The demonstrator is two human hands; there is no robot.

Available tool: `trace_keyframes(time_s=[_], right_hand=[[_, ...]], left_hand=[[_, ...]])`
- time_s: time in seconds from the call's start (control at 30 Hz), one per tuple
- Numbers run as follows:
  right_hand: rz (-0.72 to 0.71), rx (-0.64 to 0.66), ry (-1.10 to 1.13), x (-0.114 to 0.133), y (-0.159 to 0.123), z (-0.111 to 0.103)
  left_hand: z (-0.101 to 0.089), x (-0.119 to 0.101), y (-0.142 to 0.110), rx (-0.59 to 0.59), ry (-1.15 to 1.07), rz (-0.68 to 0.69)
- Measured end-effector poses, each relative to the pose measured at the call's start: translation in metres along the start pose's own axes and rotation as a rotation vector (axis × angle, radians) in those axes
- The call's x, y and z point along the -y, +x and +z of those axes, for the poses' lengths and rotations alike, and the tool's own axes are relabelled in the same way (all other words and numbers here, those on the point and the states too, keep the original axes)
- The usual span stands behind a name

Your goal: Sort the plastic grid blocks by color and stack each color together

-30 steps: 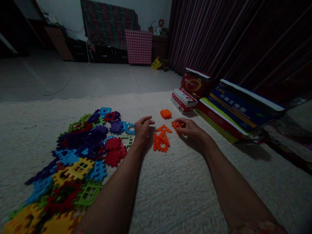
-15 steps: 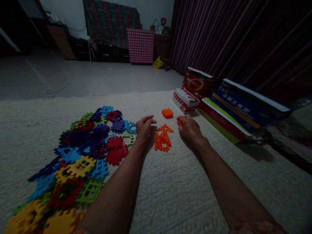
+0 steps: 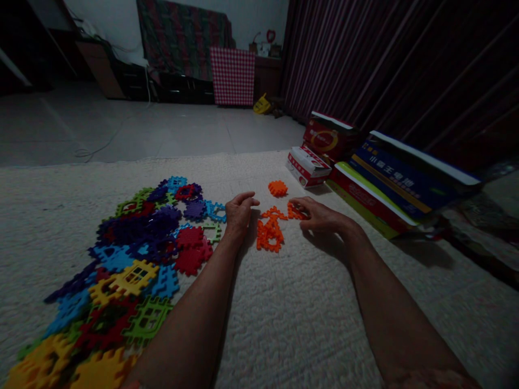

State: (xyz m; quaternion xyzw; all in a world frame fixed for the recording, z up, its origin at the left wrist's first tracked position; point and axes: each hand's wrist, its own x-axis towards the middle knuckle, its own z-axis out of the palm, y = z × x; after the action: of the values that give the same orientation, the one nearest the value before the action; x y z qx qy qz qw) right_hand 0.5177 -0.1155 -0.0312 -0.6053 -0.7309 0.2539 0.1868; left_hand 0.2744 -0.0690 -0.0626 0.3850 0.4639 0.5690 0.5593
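My left hand [image 3: 239, 212] rests on the mat at the right edge of a pile of colourful interlocking plastic pieces [image 3: 135, 274]. Its fingers are partly stretched, with nothing seen in them. The fingers of my right hand [image 3: 322, 215] are around an orange interlocking plastic piece [image 3: 295, 212], low at the mat; the fingertips partly cover it. Between my hands lie a thin orange piece [image 3: 275, 213] and a small overlapping cluster of orange pieces [image 3: 270, 236]. Farther off sits a solid orange piece [image 3: 278, 188].
A white and red box [image 3: 308, 166] stands beyond my right hand, with a dark red box [image 3: 329, 135] behind it. A large blue box [image 3: 397, 175] is at the right. The quilted mat [image 3: 279, 324] ends at a tiled floor [image 3: 194, 129]. Dark curtains [image 3: 344, 59] hang behind the boxes.
My right hand has turned and come slightly left and down, bringing its orange piece beside the thin orange one. More of that piece shows now. My left hand has stayed in place.
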Motion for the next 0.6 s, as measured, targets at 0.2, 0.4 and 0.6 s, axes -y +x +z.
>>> trace_keyframes(time_s=[0.2, 0.4, 0.6], right_hand=[[-0.104, -0.084, -0.002, 0.003, 0.003, 0.01], [-0.123, -0.086, -0.146, 0.014, 0.004, 0.016], [0.002, -0.198, -0.153, 0.005, 0.011, 0.016]], left_hand=[[0.0, -0.001, -0.001, 0.007, 0.001, -0.017], [0.001, -0.001, 0.0, 0.008, -0.003, 0.005], [0.001, -0.001, -0.001, 0.011, 0.006, 0.002]])
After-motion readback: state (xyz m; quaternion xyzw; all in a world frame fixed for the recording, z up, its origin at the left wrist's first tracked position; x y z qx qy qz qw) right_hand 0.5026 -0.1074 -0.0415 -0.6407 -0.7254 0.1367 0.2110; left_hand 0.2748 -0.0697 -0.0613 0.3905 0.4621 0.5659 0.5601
